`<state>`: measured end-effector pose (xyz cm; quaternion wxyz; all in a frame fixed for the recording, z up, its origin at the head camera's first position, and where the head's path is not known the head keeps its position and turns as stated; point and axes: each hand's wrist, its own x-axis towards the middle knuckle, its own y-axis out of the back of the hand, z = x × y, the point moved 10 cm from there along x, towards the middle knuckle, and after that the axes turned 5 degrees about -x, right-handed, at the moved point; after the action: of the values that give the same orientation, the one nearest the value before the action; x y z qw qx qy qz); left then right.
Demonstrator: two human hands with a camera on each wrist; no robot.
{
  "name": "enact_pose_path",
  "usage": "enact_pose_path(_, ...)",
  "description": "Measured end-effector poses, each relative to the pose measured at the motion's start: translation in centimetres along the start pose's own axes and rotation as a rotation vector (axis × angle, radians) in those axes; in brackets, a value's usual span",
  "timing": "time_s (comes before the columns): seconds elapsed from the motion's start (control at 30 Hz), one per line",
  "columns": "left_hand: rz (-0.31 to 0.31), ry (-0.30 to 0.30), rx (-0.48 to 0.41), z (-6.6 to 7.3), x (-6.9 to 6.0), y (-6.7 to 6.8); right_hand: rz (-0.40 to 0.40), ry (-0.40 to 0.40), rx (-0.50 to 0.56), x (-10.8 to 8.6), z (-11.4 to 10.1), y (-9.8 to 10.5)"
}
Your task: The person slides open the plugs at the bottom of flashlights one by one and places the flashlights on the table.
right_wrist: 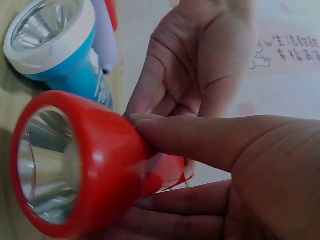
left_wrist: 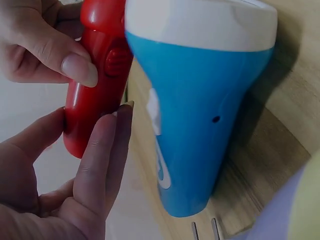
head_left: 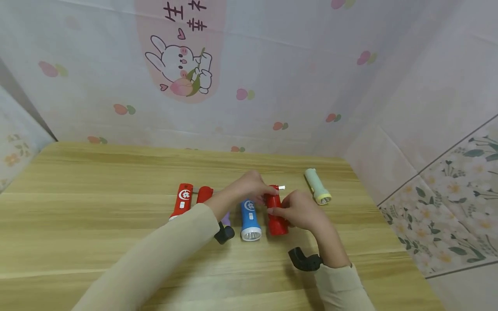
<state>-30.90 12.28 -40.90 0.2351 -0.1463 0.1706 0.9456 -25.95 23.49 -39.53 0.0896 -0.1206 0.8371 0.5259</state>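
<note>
Both hands are on a red flashlight [head_left: 277, 222] near the middle of the wooden table. My right hand [head_left: 301, 209] grips its body from the right; in the right wrist view the thumb lies just behind the wide red head [right_wrist: 105, 165], whose clear lens faces the camera. In the left wrist view, my left hand [left_wrist: 65, 185] pinches the narrow tail end between thumb and fingers. A small pale piece [head_left: 282, 188] sticks out sideways by the tail. Close on the left lies a blue flashlight [head_left: 249, 216] with a white rim, apart from the red one.
Further left lie a red flashlight with a white flower mark [head_left: 183, 198], another red flashlight [head_left: 204, 194] and a purple one [head_left: 226, 218], partly hidden by the left arm. A pale green flashlight [head_left: 317, 185] lies at the back right. Patterned curtains [head_left: 272, 77] surround the wooden table [head_left: 97, 194].
</note>
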Motion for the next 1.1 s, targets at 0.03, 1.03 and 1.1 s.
enact_pose_path(0.03,0.007,0.002,0.005,-0.1,0.1,-0.1,-0.007,-0.001,-0.01,0.1,0.0,-0.2)
enact_pose_path(1.03,0.093,-0.039,0.478,0.5,1.4,-0.9,-0.074,-0.022,-0.008,1.4,0.7,-2.4)
enact_pose_path(1.1,0.092,-0.028,0.481,0.3,1.6,-1.0,-0.072,-0.022,-0.008,1.4,0.8,-2.4)
